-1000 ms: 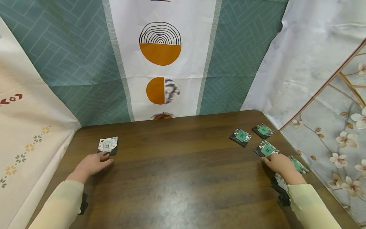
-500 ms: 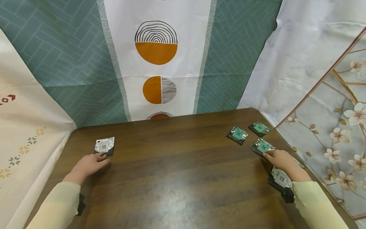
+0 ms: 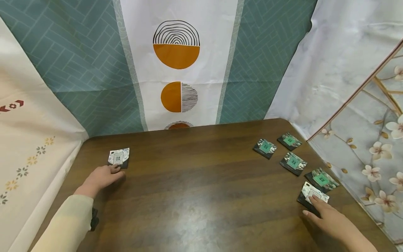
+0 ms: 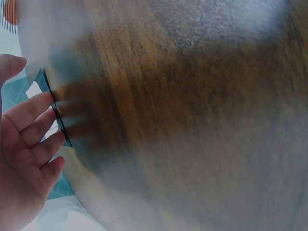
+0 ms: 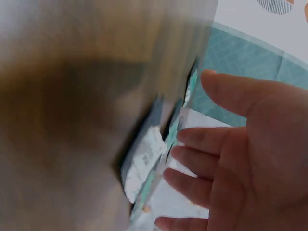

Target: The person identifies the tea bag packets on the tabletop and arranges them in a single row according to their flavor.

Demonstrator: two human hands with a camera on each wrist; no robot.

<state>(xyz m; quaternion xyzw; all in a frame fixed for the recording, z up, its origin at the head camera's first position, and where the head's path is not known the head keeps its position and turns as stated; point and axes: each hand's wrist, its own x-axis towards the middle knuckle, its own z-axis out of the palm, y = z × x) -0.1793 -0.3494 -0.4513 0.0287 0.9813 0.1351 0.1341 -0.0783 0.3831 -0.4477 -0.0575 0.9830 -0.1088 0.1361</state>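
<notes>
At the table's left, my left hand (image 3: 100,179) touches the near edge of a flat white-and-black packet (image 3: 119,156) with its fingertips. In the left wrist view the left hand's fingers (image 4: 42,103) lie extended at that packet's edge. On the right side, my right hand (image 3: 330,219) reaches over a similar white-and-black packet (image 3: 305,191), partly hidden under its fingers. The right wrist view has the right hand (image 5: 236,159) with straight, spread fingers beside the white packet (image 5: 144,161), nothing held. Whether it touches the packet, I cannot tell.
Several green-labelled packets lie beyond the right hand: one (image 3: 322,179) next to the white packet, another (image 3: 293,162) farther back, and two more (image 3: 265,148) (image 3: 289,140) near the far right corner. Brown wooden table (image 3: 189,182); patterned cloths hang behind and at both sides.
My right hand has left the green-labelled packet and drawn back toward me to the white-and-black packet. That green packet lies flat on the table. The left hand stays at its packet.
</notes>
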